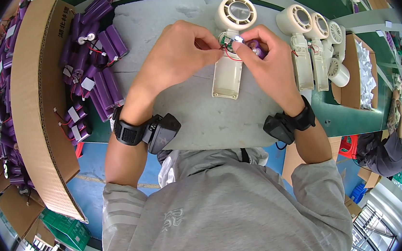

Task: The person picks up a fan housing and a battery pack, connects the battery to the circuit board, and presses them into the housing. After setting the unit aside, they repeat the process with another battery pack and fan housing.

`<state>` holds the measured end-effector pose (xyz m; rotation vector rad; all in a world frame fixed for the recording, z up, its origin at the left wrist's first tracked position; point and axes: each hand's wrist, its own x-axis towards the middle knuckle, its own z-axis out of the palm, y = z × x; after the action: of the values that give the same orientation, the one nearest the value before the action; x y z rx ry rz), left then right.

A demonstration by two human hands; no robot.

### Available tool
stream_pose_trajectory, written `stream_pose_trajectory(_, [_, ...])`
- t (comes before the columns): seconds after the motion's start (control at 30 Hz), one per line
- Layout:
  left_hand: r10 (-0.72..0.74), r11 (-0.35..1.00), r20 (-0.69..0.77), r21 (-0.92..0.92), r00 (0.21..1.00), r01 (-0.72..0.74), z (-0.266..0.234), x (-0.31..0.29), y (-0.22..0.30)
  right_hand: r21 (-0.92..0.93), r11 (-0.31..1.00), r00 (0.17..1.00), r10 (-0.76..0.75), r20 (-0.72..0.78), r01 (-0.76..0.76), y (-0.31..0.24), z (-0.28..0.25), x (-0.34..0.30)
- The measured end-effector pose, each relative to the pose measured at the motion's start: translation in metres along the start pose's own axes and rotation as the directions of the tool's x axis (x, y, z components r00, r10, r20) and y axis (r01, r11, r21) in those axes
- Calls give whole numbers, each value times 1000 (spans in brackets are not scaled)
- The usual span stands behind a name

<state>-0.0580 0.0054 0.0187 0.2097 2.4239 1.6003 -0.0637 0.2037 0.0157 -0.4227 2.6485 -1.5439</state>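
Note:
A cream handheld fan (226, 82) lies on the grey work mat with its handle open toward me and its round head (236, 13) at the far end. At the neck sits a small green circuit board (225, 41). My left hand (174, 53) comes in from the left, thumb and fingers pinched at the board's edge. Between the thumb and forefinger of my right hand (271, 63) is a small white connector (238, 39). A purple battery pack (258, 49) is tucked in that same palm, partly hidden by the fingers. A red wire curves below the board.
Several similar fans (303, 62) lie to the right, beside a carton (351, 72) of white pieces. Purple battery packs (105, 88) are heaped at the left, next to a tall cardboard box (39, 102) with more packs beyond. Another person (390, 153) is at far right.

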Motion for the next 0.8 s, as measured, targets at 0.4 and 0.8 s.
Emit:
stream_pose_trajectory(0.4, [10,999,130,-53,991,-3,-5,-1,-3,-9,997,997,-74,0,74,3,-3,1])
stream_pose_trajectory(0.8, [63,939,155,-343,986,-6,3,5,-7,-112,965,971,-238,20,239,5,-7,-1])
